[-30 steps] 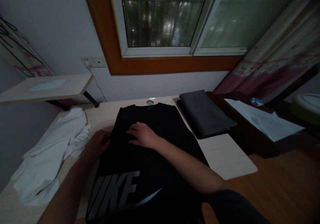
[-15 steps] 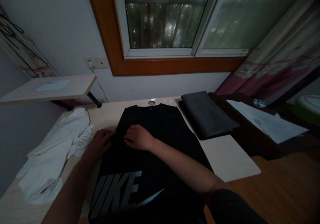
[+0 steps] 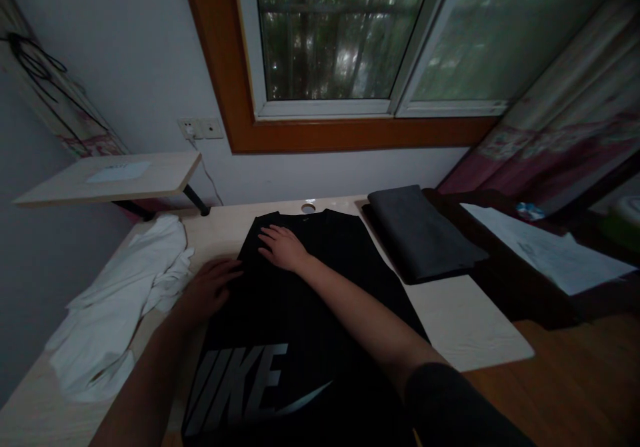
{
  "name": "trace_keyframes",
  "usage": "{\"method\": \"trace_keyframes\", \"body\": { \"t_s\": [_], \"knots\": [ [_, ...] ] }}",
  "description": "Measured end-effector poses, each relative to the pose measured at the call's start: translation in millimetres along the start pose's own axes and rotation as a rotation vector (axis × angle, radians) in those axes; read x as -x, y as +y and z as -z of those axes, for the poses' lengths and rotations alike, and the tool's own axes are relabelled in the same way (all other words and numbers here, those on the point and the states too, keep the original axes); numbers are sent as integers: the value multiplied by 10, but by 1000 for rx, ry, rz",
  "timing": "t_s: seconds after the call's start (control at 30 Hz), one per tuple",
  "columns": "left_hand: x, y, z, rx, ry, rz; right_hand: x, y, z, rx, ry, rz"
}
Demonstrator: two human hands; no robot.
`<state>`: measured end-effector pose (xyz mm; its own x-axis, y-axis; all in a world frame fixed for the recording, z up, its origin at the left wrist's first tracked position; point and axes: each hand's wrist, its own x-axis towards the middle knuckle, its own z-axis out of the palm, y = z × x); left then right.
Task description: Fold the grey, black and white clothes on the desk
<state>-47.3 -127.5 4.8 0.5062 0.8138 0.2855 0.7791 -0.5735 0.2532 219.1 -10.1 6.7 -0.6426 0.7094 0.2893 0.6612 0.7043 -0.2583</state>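
A black T-shirt with a grey printed logo lies spread on the pale wooden desk, its neckline toward the wall. My right hand rests flat on the upper left part of the shirt, fingers spread. At the shirt's left edge is my left hand, fingers stretched out over the cloth and somewhat blurred; it holds nothing that I can see. Part of the shirt's left side is hidden under my left hand.
Crumpled white clothing lies on the left of the desk, below a small raised shelf. Folded dark grey fabric sits at the right. Beyond it is a paper sheet on a dark surface.
My right hand has moved up the shirt toward the neckline and its fingers have spread out. My left hand's fingers have opened from a pinch at the shirt's edge.
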Motion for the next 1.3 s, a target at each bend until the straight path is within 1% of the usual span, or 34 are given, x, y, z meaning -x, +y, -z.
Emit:
{"method": "trace_keyframes", "body": {
  "t_s": [0.13, 0.27, 0.4, 0.53, 0.67, 0.8, 0.9, 0.97, 1.07, 1.17, 1.23, 1.3],
  "knots": [
    [-9, 92, 74, 81, -77, -20, -176, -13, -48, 7, -47, 41],
    [-13, 112, 89, 143, -103, -3, -233, 70, -78, 26, -71, -9],
    [-3, 99, 59, 172, -100, -21, -177, 170, -48, 23, -44, -59],
    [6, 100, 34, 170, -63, -20, -30, 232, 13, 7, -21, -67],
    [-2, 100, 20, 150, -44, -29, 243, 277, 89, -17, -10, -45],
    [-6, 98, 6, 105, -8, -38, 622, 251, 202, -56, -37, -28],
    [1, 102, -12, 39, 34, -41, 904, 221, 340, -122, -54, 3],
    [3, 110, -28, -11, 64, -25, 1071, 264, 460, -168, -29, -1],
    [-18, 147, -52, -89, 100, 7, 1306, 494, 644, -127, 87, -67],
    [-63, 219, -70, -143, 75, 29, 1552, 855, 754, 7, 186, -205],
    [-91, 262, -89, -173, 47, 48, 1710, 1073, 765, 77, 212, -306],
    [-102, 279, -124, -192, 34, 59, 1834, 1220, 741, 128, 181, -344]
  ]
}}
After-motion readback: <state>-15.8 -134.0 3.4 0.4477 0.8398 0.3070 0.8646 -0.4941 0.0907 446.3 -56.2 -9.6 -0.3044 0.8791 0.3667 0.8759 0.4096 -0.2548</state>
